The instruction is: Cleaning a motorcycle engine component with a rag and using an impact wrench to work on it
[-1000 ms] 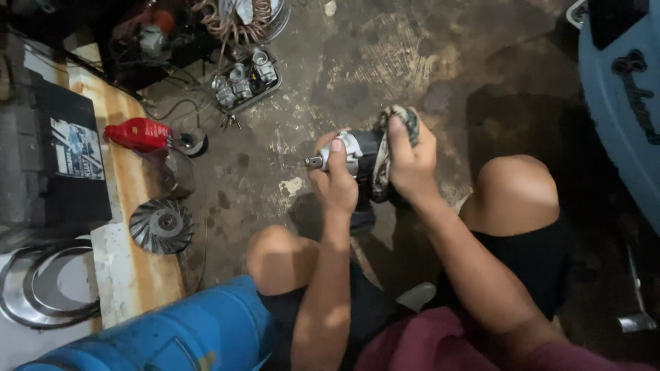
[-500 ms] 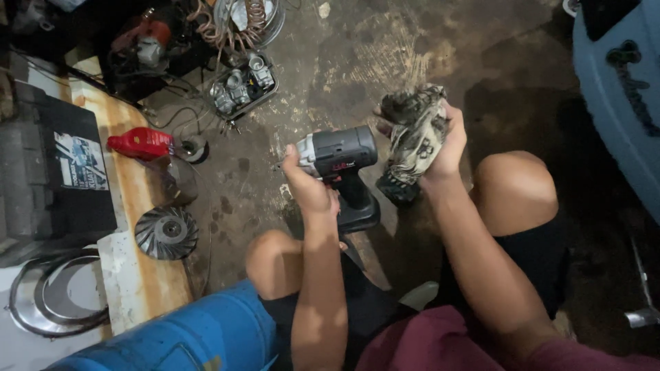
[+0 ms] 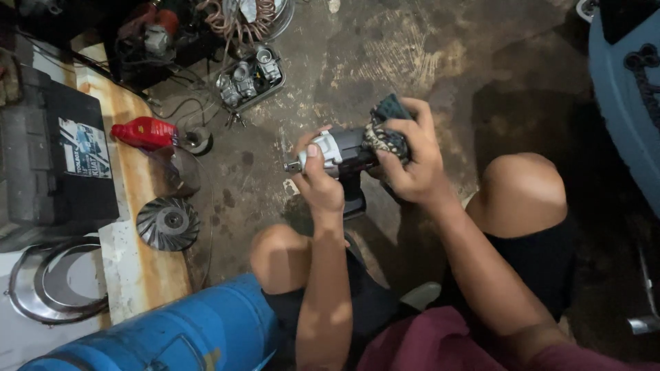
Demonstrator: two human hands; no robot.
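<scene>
The left hand (image 3: 320,180) grips a grey-and-black cordless impact wrench (image 3: 342,152); the right hand's (image 3: 410,161) fingers press a dark patterned rag (image 3: 385,134) against its rear.

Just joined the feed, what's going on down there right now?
A person squats over a stained concrete floor, holding a grey and black cordless power tool in both hands. The left hand grips its front end near the square drive tip, while the right hand presses a dark patterned rag against its rear. To the side lie a red plastic bottle, a round finned metal disc and a blue cylinder.
</scene>
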